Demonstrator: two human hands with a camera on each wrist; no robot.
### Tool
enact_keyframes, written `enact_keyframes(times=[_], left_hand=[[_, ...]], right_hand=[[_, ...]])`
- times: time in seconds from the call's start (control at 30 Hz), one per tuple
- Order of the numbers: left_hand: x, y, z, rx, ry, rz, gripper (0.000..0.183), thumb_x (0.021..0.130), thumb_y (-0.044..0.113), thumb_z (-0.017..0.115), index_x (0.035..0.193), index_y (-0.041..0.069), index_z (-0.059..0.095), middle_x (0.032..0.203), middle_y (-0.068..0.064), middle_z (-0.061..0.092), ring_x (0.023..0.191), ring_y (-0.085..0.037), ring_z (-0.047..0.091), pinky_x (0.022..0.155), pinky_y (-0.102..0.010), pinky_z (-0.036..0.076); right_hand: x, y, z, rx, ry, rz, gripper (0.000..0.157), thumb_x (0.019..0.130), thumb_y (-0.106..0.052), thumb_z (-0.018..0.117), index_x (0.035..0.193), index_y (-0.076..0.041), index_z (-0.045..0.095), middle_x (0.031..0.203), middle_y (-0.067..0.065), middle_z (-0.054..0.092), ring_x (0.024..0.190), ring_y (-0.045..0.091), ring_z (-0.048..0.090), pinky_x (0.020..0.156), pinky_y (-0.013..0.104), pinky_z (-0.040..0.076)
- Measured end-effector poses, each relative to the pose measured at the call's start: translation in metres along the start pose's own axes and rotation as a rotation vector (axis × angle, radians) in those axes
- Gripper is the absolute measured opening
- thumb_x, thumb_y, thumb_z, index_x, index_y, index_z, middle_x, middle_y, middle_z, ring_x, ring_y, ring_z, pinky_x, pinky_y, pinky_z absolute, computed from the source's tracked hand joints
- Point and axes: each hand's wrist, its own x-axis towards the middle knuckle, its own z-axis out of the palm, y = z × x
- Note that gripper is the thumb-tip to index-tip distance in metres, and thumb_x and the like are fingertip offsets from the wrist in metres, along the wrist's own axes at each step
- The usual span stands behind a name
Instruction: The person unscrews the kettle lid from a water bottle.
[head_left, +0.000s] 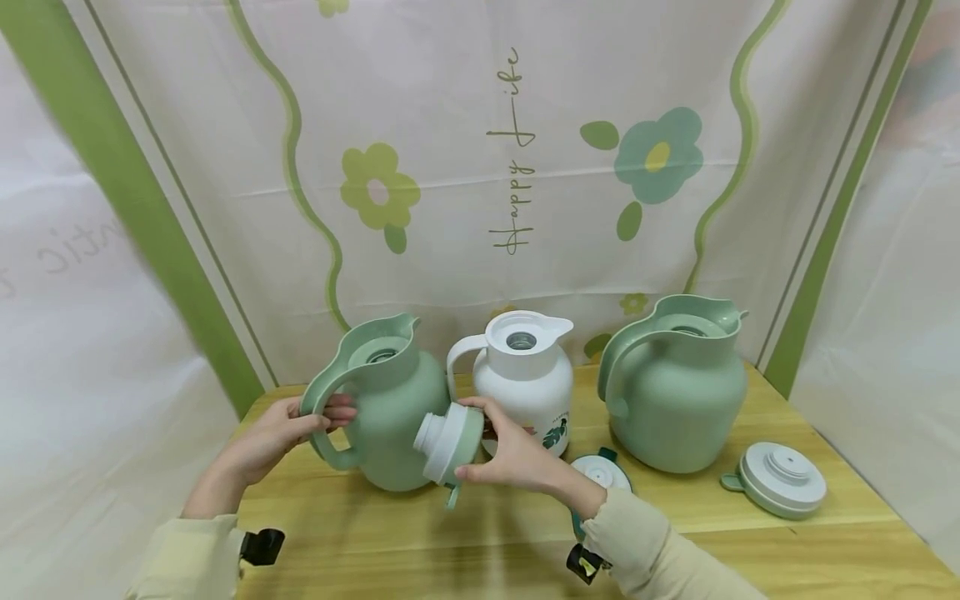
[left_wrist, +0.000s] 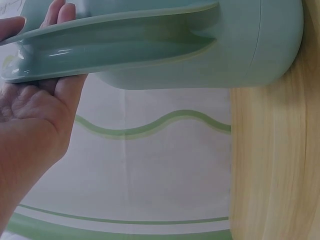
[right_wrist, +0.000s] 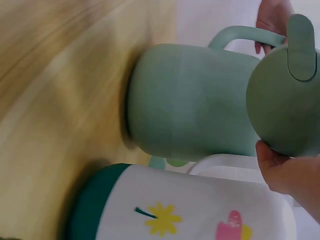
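On the left stands a green vacuum jug with its top uncovered, showing the inner neck. My left hand grips the jug's handle, fingers passing through the loop. My right hand holds a green and white stopper lid tilted on its side in front of that jug, its white plug facing left. In the right wrist view the lid's round green top and its tab face the camera, with fingertips at its edge.
A white jug with a printed leaf stands uncovered in the middle. Another uncovered green jug is on the right. One lid lies plug up at the table's right; a second lid is partly hidden beneath my right forearm. Printed cloth hangs behind.
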Motion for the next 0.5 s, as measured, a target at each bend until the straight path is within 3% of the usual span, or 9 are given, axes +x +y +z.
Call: enact_keyframes(times=[0.27,0.5], left_hand=[[0.000,0.000,0.000,0.007,0.008,-0.008,0.044,0.095,0.007,0.047,0.131,-0.018,0.044,0.111,0.018,0.068,0.107,0.001,0.063,0.090,-0.011,0.044],[0.000,-0.001,0.000,0.010,0.008,-0.006,0.044,0.095,0.007,0.047,0.131,-0.018,0.044,0.112,0.017,0.068,0.107,0.001,0.063,0.091,-0.012,0.044]], right_hand=[[-0.010,0.014,0.006,0.047,-0.002,0.073,0.082,0.082,-0.032,0.070,0.142,0.002,0.025,0.130,0.022,0.046,0.112,0.025,0.053,0.090,0.030,0.046],[-0.011,0.026,0.009,-0.024,0.036,0.098,0.093,0.076,-0.029,0.074,0.148,-0.004,0.021,0.140,0.021,0.041,0.120,0.030,0.048,0.097,0.043,0.041]])
